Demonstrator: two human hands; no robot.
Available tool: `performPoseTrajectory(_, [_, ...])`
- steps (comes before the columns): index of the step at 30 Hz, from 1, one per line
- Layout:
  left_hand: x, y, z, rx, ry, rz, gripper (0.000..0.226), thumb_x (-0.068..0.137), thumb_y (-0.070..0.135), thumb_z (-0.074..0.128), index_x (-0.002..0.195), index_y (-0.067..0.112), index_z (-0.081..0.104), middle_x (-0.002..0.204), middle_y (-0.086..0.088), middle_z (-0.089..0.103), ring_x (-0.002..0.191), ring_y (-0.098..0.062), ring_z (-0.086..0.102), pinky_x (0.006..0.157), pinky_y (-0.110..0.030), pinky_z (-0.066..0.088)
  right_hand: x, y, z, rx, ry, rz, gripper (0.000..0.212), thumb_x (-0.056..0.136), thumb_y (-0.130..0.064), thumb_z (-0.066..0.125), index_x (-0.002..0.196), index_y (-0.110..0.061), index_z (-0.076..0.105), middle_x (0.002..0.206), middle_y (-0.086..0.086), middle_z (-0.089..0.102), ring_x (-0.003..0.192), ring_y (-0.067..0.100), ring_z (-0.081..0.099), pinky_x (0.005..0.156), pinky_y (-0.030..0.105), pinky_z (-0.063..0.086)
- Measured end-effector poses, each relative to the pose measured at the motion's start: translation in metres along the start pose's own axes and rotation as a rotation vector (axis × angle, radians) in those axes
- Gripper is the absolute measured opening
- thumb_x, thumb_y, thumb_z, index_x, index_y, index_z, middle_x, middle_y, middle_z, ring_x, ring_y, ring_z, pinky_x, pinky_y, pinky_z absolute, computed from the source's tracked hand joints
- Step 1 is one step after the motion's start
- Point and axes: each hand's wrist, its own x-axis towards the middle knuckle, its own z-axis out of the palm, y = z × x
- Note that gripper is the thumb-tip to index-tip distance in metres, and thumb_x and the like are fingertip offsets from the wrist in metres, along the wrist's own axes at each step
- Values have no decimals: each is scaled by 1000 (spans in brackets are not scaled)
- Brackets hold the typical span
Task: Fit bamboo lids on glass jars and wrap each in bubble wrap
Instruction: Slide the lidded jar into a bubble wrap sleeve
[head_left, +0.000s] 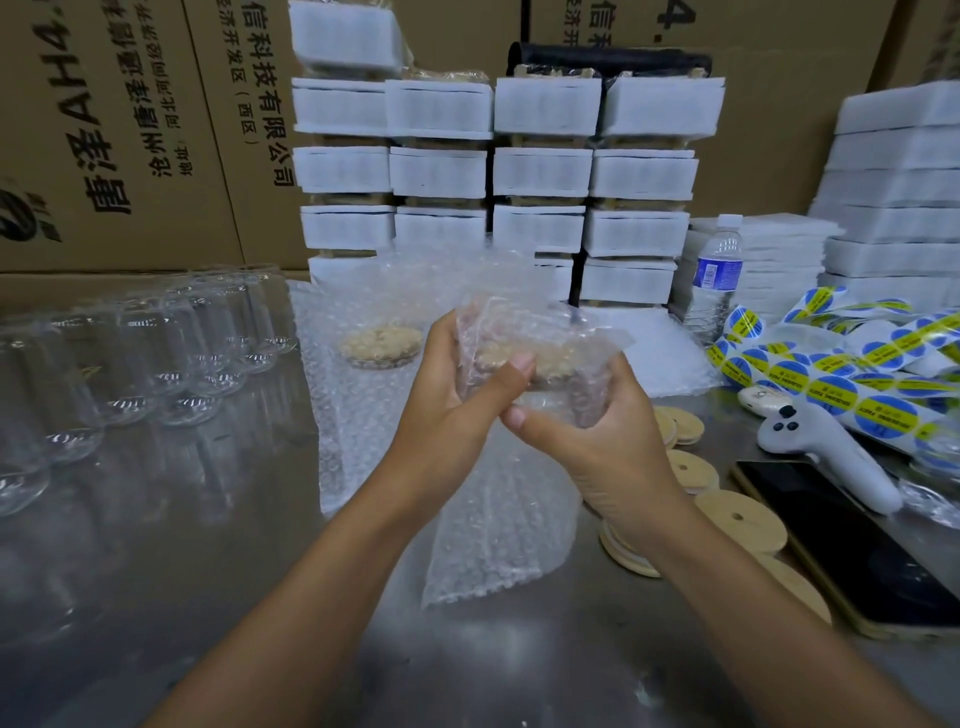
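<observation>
Holding a bubble-wrapped jar (530, 358) up over the worktop (208, 571), both hands curl round it. The left hand (452, 400) grips its left side, thumb pressed on the wrap; the right hand (608, 447) cups it from below and the right. Its bamboo top shows dimly through the wrap. Bare glass jars (156, 353) stand to the left. Loose bamboo lids (737, 514) lie to the right beside a phone (841, 545). A bubble-wrap bag (498, 535) lies underneath.

Steel table (156, 597) before stacked printed cardboard cartons (130, 130)
</observation>
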Motion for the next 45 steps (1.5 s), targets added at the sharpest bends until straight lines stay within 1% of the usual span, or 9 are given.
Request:
performPoseTrajectory(4, [-1,-7,-4,-34,32,8,58,78,39,70,129,28,45,130,11,55,125,-2,49,95,-20,46,-1,7,2,-1,14,9,61,57,-40,82,112,-32,58,109,-12,70,104,6,65,86,21,52])
performPoseTrajectory(7, [-7,-11,-10,-19,18,-6,60,73,58,72,124,52,41,125,34,43,121,18,36,82,1,41,0,11,2,-9,60,-11,62,57,-45,81,113,-42,54,112,-13,68,106,4,64,88,25,53])
performPoseTrajectory(12, [-38,-35,-18,168,-58,-46,91,61,63,77,132,61,20,115,60,27,109,40,24,82,10,27,1,18,2,6,123,-20,73,53,-51,84,117,-53,47,120,-10,63,113,10,60,96,39,49])
performPoseTrajectory(20, [-43,-51,-21,142,-53,-100,55,69,41,79,118,33,55,113,27,64,108,6,60,82,-6,45,-7,32,-16,35,-15,93,127,39,-67,85,145,-28,29,138,0,52,127,16,51,100,41,46])
performPoseTrajectory(26, [-42,-56,-21,67,-43,-97,42,72,32,73,112,27,61,112,17,69,108,-2,63,87,-14,48,-16,37,-12,-29,-96,173,94,43,-68,83,121,-29,47,113,-22,66,108,-2,61,81,11,48])
performPoseTrajectory(32, [-40,-57,-20,152,-96,-111,49,77,43,67,123,39,50,124,28,59,119,10,51,92,-6,40,-14,38,-2,-36,57,99,59,61,-30,81,113,-28,52,104,-15,69,96,4,67,74,15,51])
performPoseTrajectory(36, [-50,-61,-25,389,-135,-135,59,78,58,62,131,40,42,135,24,50,126,10,43,105,-25,41,-6,38,-2,-132,144,103,70,57,-39,82,118,-29,48,106,-14,66,98,0,64,82,24,53])
performPoseTrajectory(39, [-62,-63,-30,739,12,52,42,88,49,58,124,51,35,121,27,53,115,9,48,91,-29,50,1,41,-2,-205,160,152,85,50,-54,80,123,-32,44,112,-17,61,102,0,61,91,33,52])
performPoseTrajectory(45, [-63,-66,-28,798,156,185,34,89,25,63,117,35,45,105,22,53,100,4,51,74,-29,53,13,54,8,-234,135,198,87,58,-50,82,131,-31,39,123,-12,56,113,5,56,97,31,48])
